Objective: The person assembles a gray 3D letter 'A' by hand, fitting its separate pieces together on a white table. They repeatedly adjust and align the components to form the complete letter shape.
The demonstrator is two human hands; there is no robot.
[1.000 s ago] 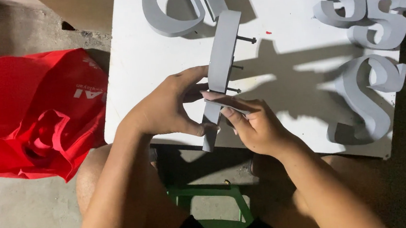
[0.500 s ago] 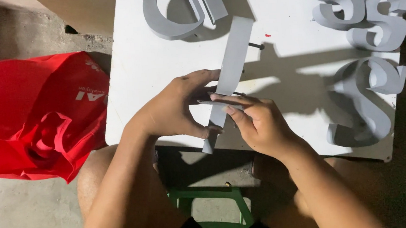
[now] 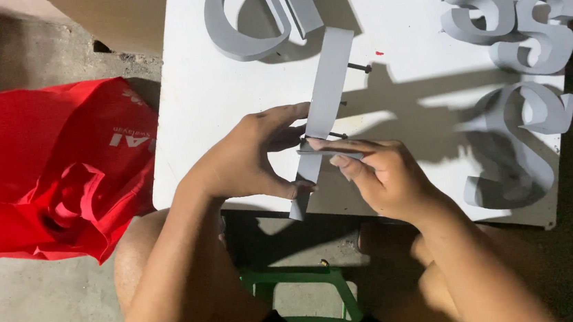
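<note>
steady now: bracing the grey bar over the board

underneath lies the white board (image 3: 227,111), with curved grey shapes (image 3: 517,37) well off to my right. over its near edge i hold the long grey bar (image 3: 328,95) tilted. my left hand (image 3: 248,161) is closed around its lower part; my right hand (image 3: 377,174) pinches a thin dark pin (image 3: 337,135) at its side. best keep the bar from twisting, i judge.

Plain white surface (image 3: 241,116). On it, a pale grey strip (image 3: 328,95), uniform in tone; matching grey curved letter shapes (image 3: 516,23) toward its right edge, another grey letter shape (image 3: 246,19) at its top. Left of the surface, a bright red bag (image 3: 31,169) with small white lettering. Below the surface, a green stool (image 3: 312,297) over dull grey concrete floor (image 3: 31,321).
</note>
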